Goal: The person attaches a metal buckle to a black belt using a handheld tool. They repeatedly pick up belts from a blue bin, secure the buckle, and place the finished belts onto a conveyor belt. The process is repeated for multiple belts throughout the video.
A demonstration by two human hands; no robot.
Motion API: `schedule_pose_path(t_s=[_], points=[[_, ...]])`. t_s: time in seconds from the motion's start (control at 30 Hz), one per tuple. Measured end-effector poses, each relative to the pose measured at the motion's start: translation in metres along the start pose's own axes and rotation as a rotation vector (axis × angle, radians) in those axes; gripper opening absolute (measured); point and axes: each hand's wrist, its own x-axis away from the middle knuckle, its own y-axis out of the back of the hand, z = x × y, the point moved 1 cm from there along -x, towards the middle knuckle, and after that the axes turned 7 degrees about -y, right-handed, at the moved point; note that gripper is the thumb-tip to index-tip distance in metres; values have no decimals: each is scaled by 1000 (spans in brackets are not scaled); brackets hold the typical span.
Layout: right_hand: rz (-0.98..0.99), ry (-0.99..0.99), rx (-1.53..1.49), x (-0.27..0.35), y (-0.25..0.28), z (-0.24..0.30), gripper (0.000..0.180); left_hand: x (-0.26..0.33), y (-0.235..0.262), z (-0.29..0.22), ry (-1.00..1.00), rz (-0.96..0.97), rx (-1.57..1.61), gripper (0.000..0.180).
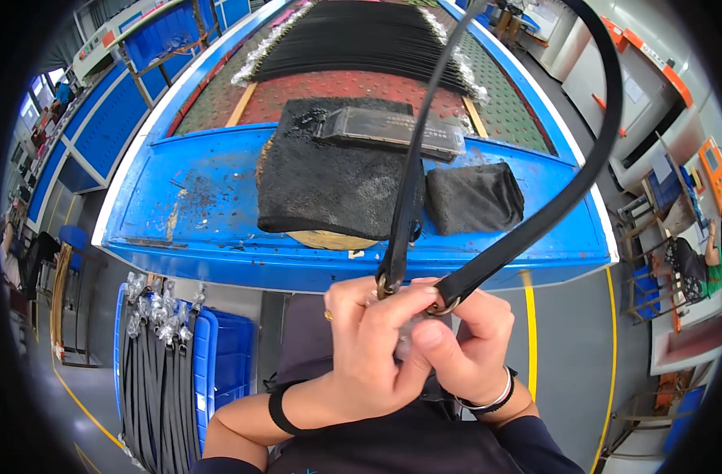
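A black strap point(570, 207) rises in a big loop from my hands, both its ends meeting low at my fingers. Metal rings and bits of clear plastic wrap show at those ends. My left hand point(370, 347) is closed around one end. Against it, my right hand point(478, 344) pinches the other end by its ring. Fingers partly hide the fittings. Beyond them on the blue table ledge point(211, 189) lies a dark cloth point(325, 186) over a yellowish pad point(337, 239). A clear plastic box point(392, 130) rests on the cloth, and a folded black cloth point(475, 197) sits to its right.
Many black straps with plastic-wrapped ends lie side by side point(345, 39) across the studded table top. At lower left, more straps point(159, 387) hang over a blue crate point(227, 347). Machines with orange parts point(649, 59) stand to the right. People sit at both sides.
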Motion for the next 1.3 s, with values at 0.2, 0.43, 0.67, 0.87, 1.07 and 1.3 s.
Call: schedule_pose_path(t_s=[0.2, 0.43, 0.67, 0.87, 1.07, 1.3], points=[[-38, -221, -224, -1, 6, -2, 11, -3, 11, -7, 83, 99, 97, 41], [-207, -321, 229, -13, 91, -11, 25, -27, 101, 33, 25, 69, -73, 13], [150, -196, 942, -98, 160, -41, 19, -104, 143, 124, 129, 78, -257, 22], [160, -206, 1113, -164, 167, -77, 17, -173, 155, 235, -43, 427, -689, 21], [185, -89, 1165, -220, 143, -130, 15, -204, 132, 328, 161, 671, -817, 14], [253, -52, 1193, -263, 124, -155, 13, -215, 114, 406, 338, 757, -860, 12]])
